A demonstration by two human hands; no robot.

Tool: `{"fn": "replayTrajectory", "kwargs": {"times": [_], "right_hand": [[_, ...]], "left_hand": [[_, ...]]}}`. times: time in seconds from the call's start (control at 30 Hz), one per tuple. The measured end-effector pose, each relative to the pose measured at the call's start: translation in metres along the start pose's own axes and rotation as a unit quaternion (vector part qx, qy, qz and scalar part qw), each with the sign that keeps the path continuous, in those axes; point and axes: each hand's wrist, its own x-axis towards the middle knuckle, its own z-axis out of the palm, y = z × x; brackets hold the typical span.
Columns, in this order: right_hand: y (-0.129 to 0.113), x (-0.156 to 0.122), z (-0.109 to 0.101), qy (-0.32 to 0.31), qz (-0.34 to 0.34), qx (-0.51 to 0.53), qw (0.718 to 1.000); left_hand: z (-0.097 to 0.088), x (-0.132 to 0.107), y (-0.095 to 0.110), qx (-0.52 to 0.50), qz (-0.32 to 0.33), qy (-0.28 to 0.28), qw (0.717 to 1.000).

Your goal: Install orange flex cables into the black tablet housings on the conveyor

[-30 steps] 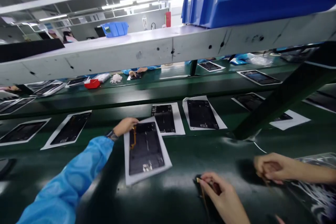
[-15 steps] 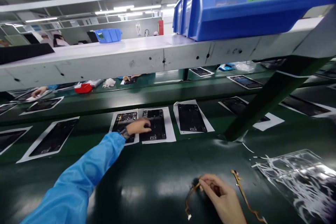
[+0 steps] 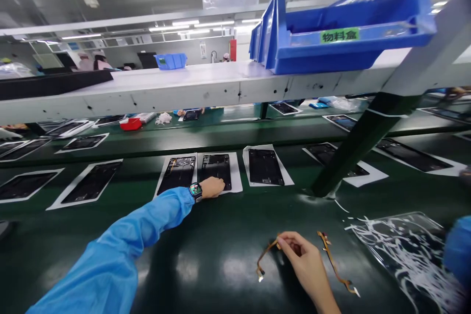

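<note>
My left hand (image 3: 213, 187), in a blue sleeve with a wristwatch, reaches out over the green belt and grips the near edge of the white sheet under a dark tablet panel (image 3: 216, 170). Another panel on its sheet (image 3: 177, 173) lies just left of it. My right hand (image 3: 303, 257) rests near the front edge, fingers pinched on an orange flex cable (image 3: 265, 257) that curls down to the left. A second flex cable (image 3: 334, 267) lies loose on the belt just right of that hand.
More panels on white sheets lie along the belt (image 3: 265, 167) (image 3: 90, 184). A dark slanted post (image 3: 353, 142) holds a grey shelf with a blue bin (image 3: 346, 34). A clear tray of white strips (image 3: 408, 250) sits at right, beside a blue sleeve (image 3: 458, 255).
My left hand set one panel on the belt left of the others, then moved onto the near edge of the middle panel's sheet. Another person's hand at right has gone.
</note>
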Motion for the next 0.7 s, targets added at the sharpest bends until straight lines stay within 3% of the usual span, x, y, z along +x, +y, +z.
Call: {"fn": "replayTrajectory", "kwargs": {"times": [0.13, 0.27, 0.33, 0.43, 0.5, 0.6, 0.7], "right_hand": [[-0.012, -0.001, -0.017, 0.008, 0.013, 0.038, 0.999], [-0.028, -0.017, -0.053, 0.026, 0.034, 0.034, 0.999], [-0.038, -0.03, -0.069, 0.024, 0.014, -0.008, 1.0], [-0.058, -0.049, -0.083, -0.001, -0.075, -0.078, 0.994], [-0.074, -0.058, -0.082, -0.067, -0.116, -0.115, 0.984], [-0.098, -0.063, -0.061, -0.216, -0.098, -0.153, 0.959], [-0.114, -0.057, -0.027, -0.309, -0.033, -0.158, 0.937]], "left_hand": [[-0.029, -0.026, 0.028, 0.004, 0.011, 0.024, 1.0], [-0.04, -0.09, 0.104, -0.006, 0.054, 0.03, 0.998], [-0.026, -0.123, 0.156, 0.009, 0.164, 0.047, 0.985], [0.012, -0.149, 0.232, -0.024, 0.175, 0.071, 0.982], [0.035, -0.153, 0.268, -0.061, 0.177, 0.049, 0.981], [0.041, -0.157, 0.285, -0.111, 0.156, 0.015, 0.981], [0.014, -0.175, 0.258, -0.233, 0.09, 0.042, 0.967]]}}
